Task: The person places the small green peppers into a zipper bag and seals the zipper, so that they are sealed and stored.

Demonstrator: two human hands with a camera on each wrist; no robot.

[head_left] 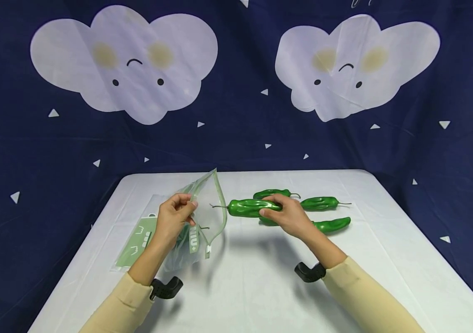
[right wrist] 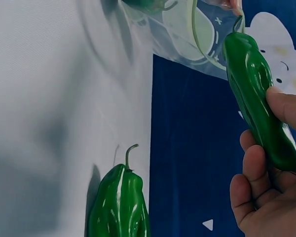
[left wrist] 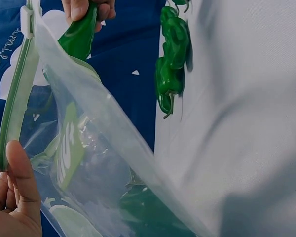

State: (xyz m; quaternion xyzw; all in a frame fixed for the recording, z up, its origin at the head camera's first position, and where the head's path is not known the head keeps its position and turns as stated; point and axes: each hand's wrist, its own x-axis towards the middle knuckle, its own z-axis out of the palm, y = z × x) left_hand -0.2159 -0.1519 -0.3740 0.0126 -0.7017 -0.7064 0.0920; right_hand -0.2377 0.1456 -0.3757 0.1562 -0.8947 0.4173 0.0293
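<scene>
My left hand [head_left: 174, 217] pinches the edge of a clear zip bag [left wrist: 113, 143] with a pale green seal strip, holding its mouth spread toward the right. Inside the bag, low down, a green pepper [left wrist: 148, 210] shows through the plastic. In my right hand [head_left: 288, 215] a glossy green chili pepper [right wrist: 254, 89] is gripped between thumb and fingers, level above the table. Its thin stem points left and overlaps the bag's opening in the head view. A white slider [head_left: 208, 249] sits at the lower end of the seal.
Several more green peppers [head_left: 319, 203] lie on the white table [head_left: 253, 286] behind and right of my right hand. Flat at the left is another bag with a green print [head_left: 140, 240]. A dark blue cloth [head_left: 240, 138] with clouds hangs behind.
</scene>
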